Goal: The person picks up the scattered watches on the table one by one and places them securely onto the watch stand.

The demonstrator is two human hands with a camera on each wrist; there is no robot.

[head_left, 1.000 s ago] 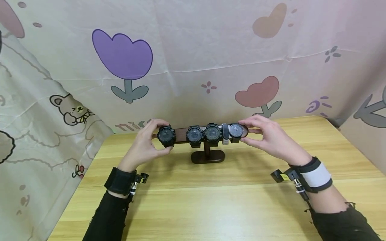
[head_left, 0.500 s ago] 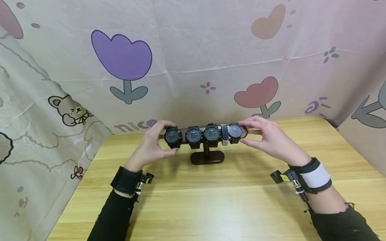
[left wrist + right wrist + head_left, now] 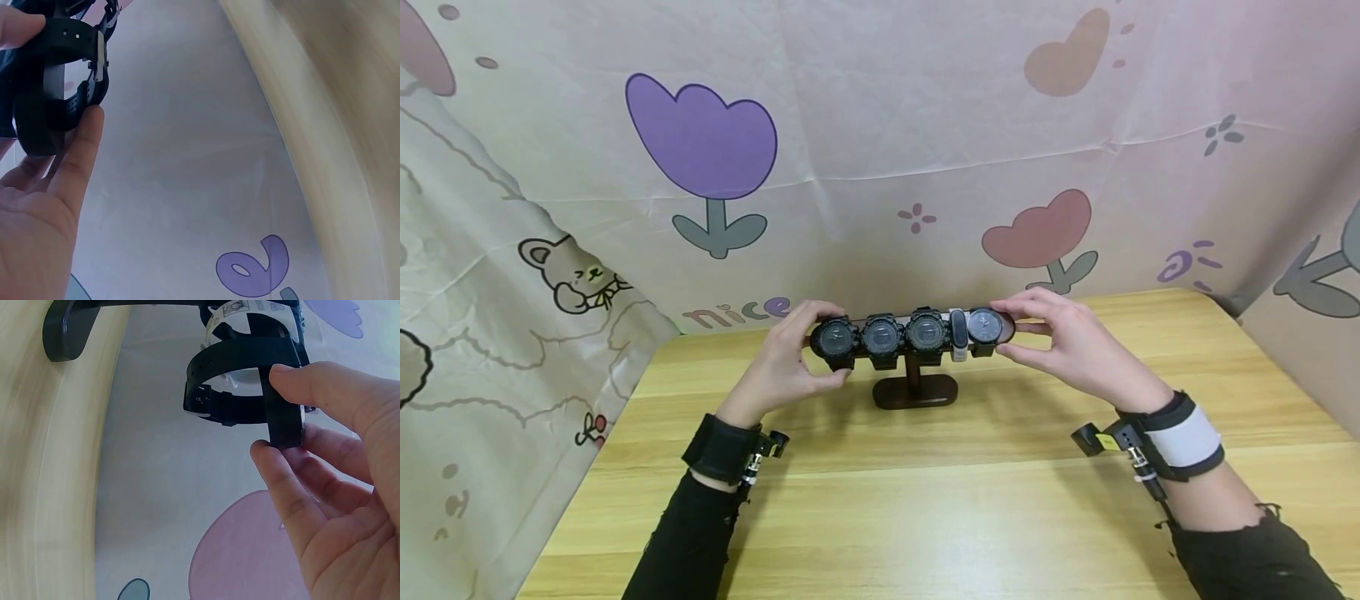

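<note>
A dark T-shaped watch stand (image 3: pixel 915 392) stands upright near the table's back edge, with several watches strapped along its bar. My left hand (image 3: pixel 786 362) pinches the leftmost black watch (image 3: pixel 837 340) between thumb and fingers at the bar's left end. Its looped strap (image 3: pixel 62 39) shows from the side in the left wrist view. At the other end, my right hand (image 3: pixel 1067 337) holds the bar's tip (image 3: pixel 284 428) between thumb and fingers, just beyond a grey-faced watch (image 3: pixel 986 326). Between lie two black watches and a slim band (image 3: pixel 958 329) with a pale strap.
The stand rests on a light wooden table (image 3: pixel 925 517). A printed cloth (image 3: pixel 865 108) with flowers and hearts hangs right behind it. Another patterned cloth (image 3: pixel 467 275) hangs along the left side.
My left hand has slid the leftmost watch right along the bar, close to its neighbour, covering the bare stretch between them. The right hand has kept its hold on the bar's end.
</note>
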